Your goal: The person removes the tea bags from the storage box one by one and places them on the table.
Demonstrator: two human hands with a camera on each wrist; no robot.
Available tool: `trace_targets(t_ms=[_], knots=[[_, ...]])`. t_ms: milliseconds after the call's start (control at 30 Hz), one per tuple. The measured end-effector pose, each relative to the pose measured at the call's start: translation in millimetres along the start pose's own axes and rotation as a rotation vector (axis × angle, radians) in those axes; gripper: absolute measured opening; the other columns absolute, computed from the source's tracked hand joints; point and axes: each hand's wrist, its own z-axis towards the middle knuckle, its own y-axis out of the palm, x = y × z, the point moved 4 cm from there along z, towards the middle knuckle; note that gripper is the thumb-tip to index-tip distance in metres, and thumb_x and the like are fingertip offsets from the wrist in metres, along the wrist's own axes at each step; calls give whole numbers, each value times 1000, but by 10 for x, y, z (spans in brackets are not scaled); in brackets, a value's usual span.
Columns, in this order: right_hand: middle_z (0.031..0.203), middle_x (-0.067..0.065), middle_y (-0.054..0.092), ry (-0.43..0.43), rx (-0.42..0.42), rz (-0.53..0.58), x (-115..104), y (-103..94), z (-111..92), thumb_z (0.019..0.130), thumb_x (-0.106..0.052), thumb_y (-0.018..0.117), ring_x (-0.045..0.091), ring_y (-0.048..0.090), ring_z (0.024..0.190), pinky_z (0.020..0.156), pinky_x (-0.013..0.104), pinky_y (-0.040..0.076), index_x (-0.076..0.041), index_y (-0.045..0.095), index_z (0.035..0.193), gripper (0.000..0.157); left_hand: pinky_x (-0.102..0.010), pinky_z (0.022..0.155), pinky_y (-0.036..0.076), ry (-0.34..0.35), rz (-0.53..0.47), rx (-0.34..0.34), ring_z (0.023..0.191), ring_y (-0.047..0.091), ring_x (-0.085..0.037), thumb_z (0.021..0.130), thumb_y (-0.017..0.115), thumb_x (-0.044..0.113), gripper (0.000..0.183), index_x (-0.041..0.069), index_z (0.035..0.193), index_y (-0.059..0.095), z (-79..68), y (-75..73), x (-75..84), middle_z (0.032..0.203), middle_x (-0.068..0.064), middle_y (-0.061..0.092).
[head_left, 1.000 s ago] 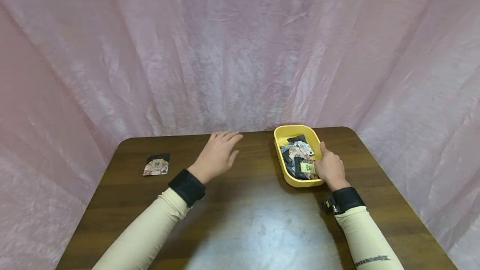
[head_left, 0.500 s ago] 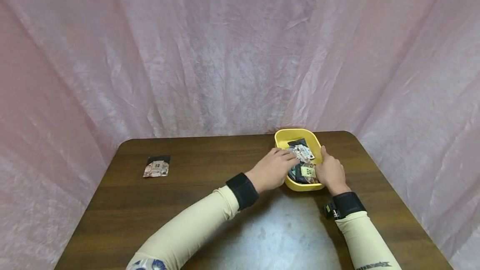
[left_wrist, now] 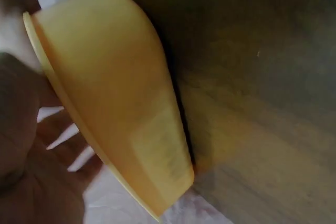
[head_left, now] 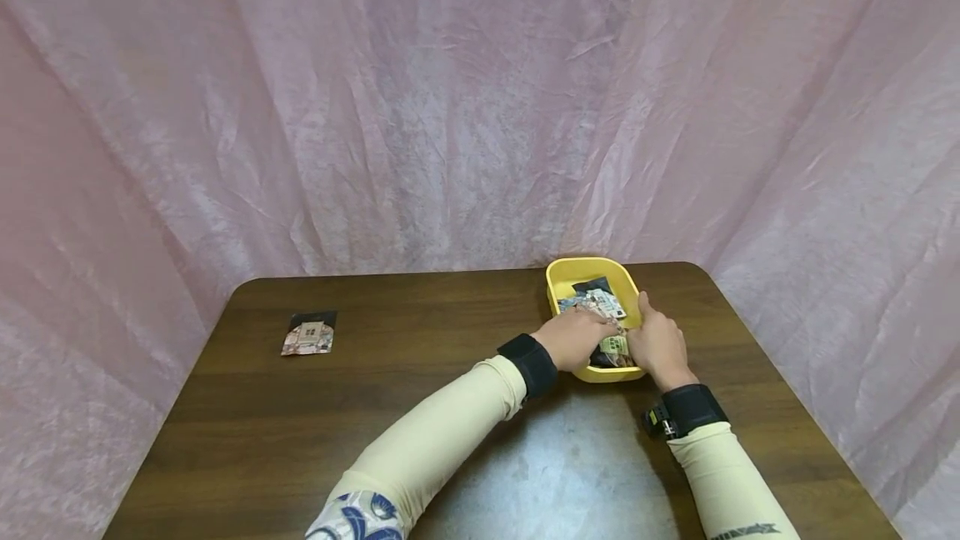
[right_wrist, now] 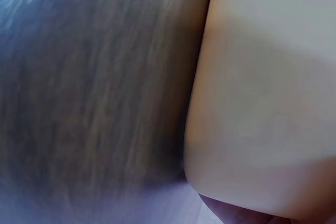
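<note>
In the head view, a yellow plastic basket (head_left: 558, 273) stands at the back right, holding several small dark packets (head_left: 600, 297) with printed labels. My left hand (head_left: 577, 337) reaches over its left rim, fingers over the packets, hiding some of them. The left wrist view shows that hand (left_wrist: 31, 166) with fingers spread beyond the rim of the basket (left_wrist: 105, 77). On the opposite side my right hand (head_left: 660, 347) grips the basket's right rim. The basket wall (right_wrist: 268, 103) fills much of the right wrist view. One similar packet (head_left: 309, 335) lies alone at the table's left.
The brown wooden table (head_left: 420, 315) has rounded back corners and a glossy reflection near the front. A pink velvety curtain (head_left: 465, 107) hangs right behind its back edge and along both sides.
My left hand has moved right from mid-table to over the packets in the basket. My right hand stays at the basket's right rim, and the lone packet lies where it was.
</note>
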Motion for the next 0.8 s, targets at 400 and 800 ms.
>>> trace_targets(t_ms=[400,800], knots=[[151,36,53,12,1,-2,-24,-9,1,95,-15,51,60,64,121,94,68,53,-2,25,168,78,-45,136,27,-90,-6,-301,167,27,-28,107,56,13,67,41,165,38,61,-79,25,177,7,33],[152,36,52,34,-18,0,-29,-5,-16,96,-14,54,59,66,119,91,66,54,-2,22,168,80,-42,131,35,-62,107,-294,160,41,-19,105,66,34,59,45,160,47,137,15,27,170,14,44]])
